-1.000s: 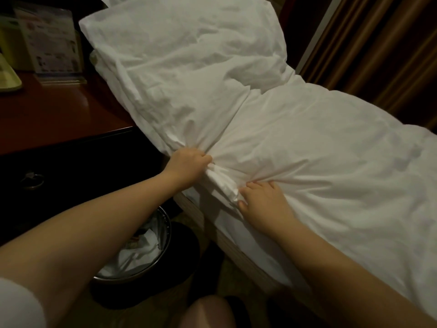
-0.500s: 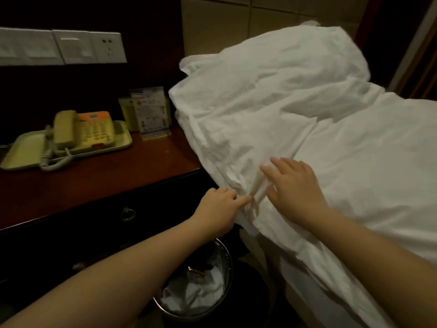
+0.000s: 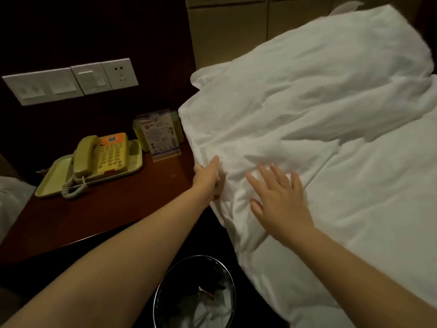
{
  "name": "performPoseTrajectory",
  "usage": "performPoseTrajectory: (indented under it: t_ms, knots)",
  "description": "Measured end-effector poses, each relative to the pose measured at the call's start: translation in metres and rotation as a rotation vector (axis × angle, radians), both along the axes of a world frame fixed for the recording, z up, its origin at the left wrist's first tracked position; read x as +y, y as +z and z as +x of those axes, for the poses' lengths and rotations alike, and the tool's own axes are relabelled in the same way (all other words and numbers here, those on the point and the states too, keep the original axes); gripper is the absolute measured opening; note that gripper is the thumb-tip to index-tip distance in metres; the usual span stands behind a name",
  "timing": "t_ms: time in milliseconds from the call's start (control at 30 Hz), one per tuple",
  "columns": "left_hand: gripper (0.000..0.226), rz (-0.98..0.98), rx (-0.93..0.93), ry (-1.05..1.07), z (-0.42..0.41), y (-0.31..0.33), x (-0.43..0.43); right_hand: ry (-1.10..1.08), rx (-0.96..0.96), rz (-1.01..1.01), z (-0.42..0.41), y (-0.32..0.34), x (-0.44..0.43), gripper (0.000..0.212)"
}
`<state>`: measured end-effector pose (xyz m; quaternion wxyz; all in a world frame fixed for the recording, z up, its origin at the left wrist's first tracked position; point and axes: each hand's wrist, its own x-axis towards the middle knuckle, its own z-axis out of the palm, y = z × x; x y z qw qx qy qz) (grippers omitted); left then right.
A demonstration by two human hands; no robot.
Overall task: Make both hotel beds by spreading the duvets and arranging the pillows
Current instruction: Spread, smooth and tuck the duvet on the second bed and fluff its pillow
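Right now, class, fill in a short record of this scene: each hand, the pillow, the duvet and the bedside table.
left hand: at the side edge of the pillow, fingers partly hidden
right hand: flat, fingers spread on the pillow
pillow: wrinkled, at the bed's head
duvet: lies beside the pillow
bedside table: holds a telephone

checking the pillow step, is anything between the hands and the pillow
Nothing visible stands between them. The left hand grips the pillow at its edge beside the nightstand, and the right hand lies flat on it with fingers spread.
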<state>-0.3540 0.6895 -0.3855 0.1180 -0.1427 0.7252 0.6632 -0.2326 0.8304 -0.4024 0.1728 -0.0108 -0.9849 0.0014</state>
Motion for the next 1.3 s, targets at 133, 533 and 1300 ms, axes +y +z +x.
performPoseTrajectory:
  t_ms: [133,533,1300]
  knots:
    - [0.08,0.243,-0.218,0.128,-0.015,0.012,0.006,0.013,-0.11,-0.096,-0.006,0.036,0.006,0.058]
    - [0.055,-0.684,-0.281,0.068,-0.037,0.076,-0.056,0.096,-0.37,-0.24,-0.03,0.118,0.013,0.064]
    - [0.071,-1.141,0.486,-0.657,0.019,0.391,0.066,-0.351,-0.218,-0.304,-0.021,0.389,0.04,0.062]
